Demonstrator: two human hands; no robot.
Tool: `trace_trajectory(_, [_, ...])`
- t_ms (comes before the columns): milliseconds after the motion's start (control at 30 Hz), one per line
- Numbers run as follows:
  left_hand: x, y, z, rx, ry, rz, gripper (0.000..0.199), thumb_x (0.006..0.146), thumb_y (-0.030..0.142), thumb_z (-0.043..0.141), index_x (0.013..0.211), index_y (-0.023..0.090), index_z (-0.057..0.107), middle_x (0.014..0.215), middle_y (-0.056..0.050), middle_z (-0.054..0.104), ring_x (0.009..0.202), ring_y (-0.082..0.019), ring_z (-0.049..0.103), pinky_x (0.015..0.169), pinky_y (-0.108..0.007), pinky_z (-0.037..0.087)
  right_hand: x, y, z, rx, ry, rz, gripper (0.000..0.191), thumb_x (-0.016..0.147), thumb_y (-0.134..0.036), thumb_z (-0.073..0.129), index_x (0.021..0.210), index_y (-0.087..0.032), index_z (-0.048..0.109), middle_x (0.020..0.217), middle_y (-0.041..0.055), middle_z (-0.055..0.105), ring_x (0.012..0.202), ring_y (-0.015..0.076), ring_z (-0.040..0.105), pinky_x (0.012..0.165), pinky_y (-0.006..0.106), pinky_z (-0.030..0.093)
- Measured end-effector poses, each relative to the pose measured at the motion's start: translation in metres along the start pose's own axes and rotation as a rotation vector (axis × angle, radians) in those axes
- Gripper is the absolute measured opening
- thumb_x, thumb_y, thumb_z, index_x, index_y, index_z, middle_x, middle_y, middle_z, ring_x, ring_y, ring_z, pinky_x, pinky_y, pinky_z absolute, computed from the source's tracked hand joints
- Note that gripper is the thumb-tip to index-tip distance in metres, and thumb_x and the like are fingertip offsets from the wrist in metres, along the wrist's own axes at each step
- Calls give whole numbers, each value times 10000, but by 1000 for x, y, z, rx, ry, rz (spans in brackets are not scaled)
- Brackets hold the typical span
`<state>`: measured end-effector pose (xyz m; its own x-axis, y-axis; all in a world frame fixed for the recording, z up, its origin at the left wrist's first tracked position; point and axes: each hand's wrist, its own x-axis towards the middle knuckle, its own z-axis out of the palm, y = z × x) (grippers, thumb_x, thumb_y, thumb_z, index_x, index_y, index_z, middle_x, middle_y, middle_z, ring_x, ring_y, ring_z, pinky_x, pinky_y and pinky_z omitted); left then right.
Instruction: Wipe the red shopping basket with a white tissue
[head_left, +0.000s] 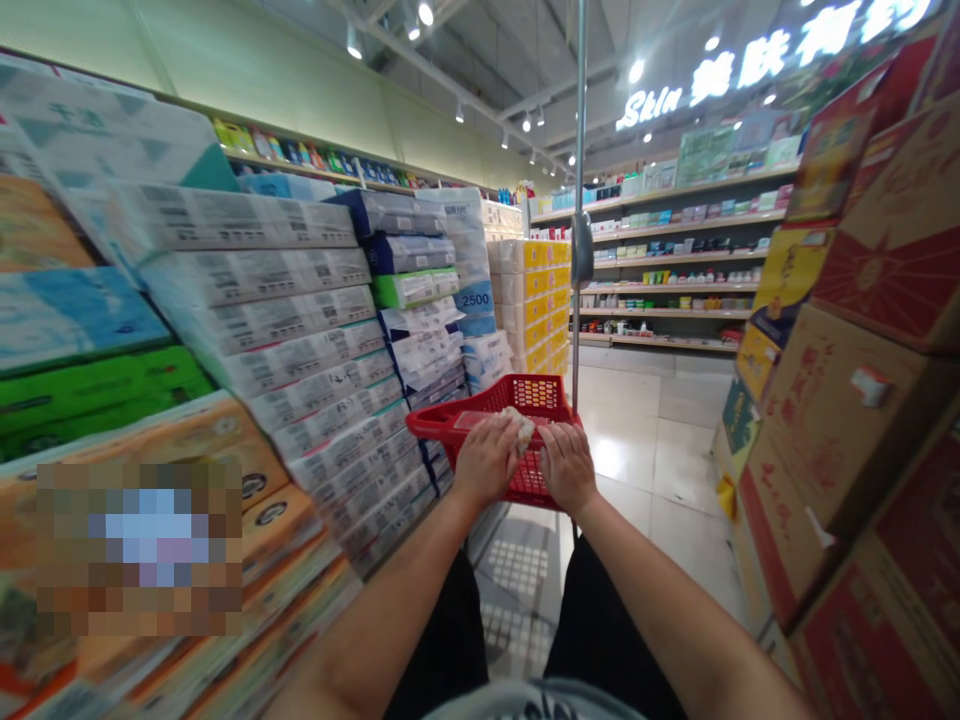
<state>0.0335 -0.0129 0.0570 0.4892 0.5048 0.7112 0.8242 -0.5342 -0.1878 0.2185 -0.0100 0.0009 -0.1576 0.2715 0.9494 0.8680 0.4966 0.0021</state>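
Left grip: fingers curled over the near edge of the red basket, so yeah, the person's got hold of it.
Right grip: same deal, folded over that edge just beside the left one, a small gap between them.
Red basket: right under both grips, most of it sticking out ahead of them. Can't really make out what carries it.
White clump: crumpled little thing up against the left grip's inner side, between the two hands. Held or just resting there? Can't tell.
Basket handling: looks like the steering bit to me, though whether it's rolling is anyone's guess. A next nudge forward would call for even pressure from both grips, plus some care along the sides.
Pole: upright just ahead of the right grip, with a grey fitting partway up. Might be fixed to the basket, not sure.
White packs: tall stack off to the left of the left grip, the side to watch if it swings that way.
Yellow packs: piled up beyond both grips.
Cardboard boxes: well to the right of the right grip.
Shelves: far ahead of the grips, past the tiled floor.
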Motion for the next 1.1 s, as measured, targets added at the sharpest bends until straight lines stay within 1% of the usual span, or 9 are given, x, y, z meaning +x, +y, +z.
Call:
trace_trajectory(133, [2,-4,-2,-6,38,-183,427,890,183,409,1301,243,512,1335,-37,591,1260,-200,513,1136,-417,339,0,3,-1,28,-21,1,397,914,-169,456,1309,-193,485,1171,101,588,1166,263,467,1073,498,352])
trace_trajectory(167, [1,-4,-1,1,44,-192,431,886,183,412,1302,238,512,1341,-43,584,1272,-209,502,1135,-422,340,1,2,-2,26,-15,7,389,913,-170,456,1301,-190,489,1167,102,588,1163,264,465,1073,498,352])
trace_trajectory(333, [-6,-3,4,10,22,6,458,890,235,461,1347,230,493,1398,-58,536,1331,-262,436,1130,-451,334,3,2,-2,-8,46,17,343,914,-172,457,1252,-162,514,1143,108,587,1144,267,470,1061,495,363])
trace_trajectory(467, [-4,-14,6,-34,101,-92,416,902,228,435,1309,212,520,1317,-69,596,1255,-235,507,1114,-450,354,3,3,-1,-7,51,2,328,916,-168,452,1236,-145,521,1139,101,592,1134,257,480,1063,482,366])
trace_trajectory(533, [0,-11,8,-40,135,-121,399,901,218,425,1282,190,539,1288,-83,611,1242,-242,514,1100,-459,366,3,3,0,-5,52,16,325,915,-165,448,1230,-144,526,1142,101,593,1138,255,479,1070,484,359])
trace_trajectory(733, [12,14,10,-58,84,122,386,897,225,476,1271,207,567,1352,-65,579,1296,-246,471,1099,-430,356,2,9,-3,26,15,32,361,901,-161,442,1253,-150,521,1149,100,591,1144,249,473,1069,481,363])
trace_trajectory(833, [15,5,8,-30,67,116,402,892,210,471,1285,228,554,1330,-51,601,1240,-226,526,1105,-440,329,2,12,-6,19,19,21,355,896,-165,443,1240,-145,527,1152,102,587,1149,255,468,1070,487,360])
trace_trajectory(933, [14,-8,9,17,83,81,415,889,195,446,1293,201,540,1328,-67,602,1216,-224,545,1097,-441,323,2,13,-3,13,45,37,346,886,-159,441,1220,-146,532,1148,98,585,1151,255,463,1076,489,351])
trace_trajectory(1100, [12,-12,15,65,105,125,449,869,186,456,1311,177,531,1358,-96,573,1246,-245,521,1091,-435,329,3,13,4,10,51,86,351,851,-168,464,1194,-163,538,1132,92,584,1138,253,463,1081,486,341])
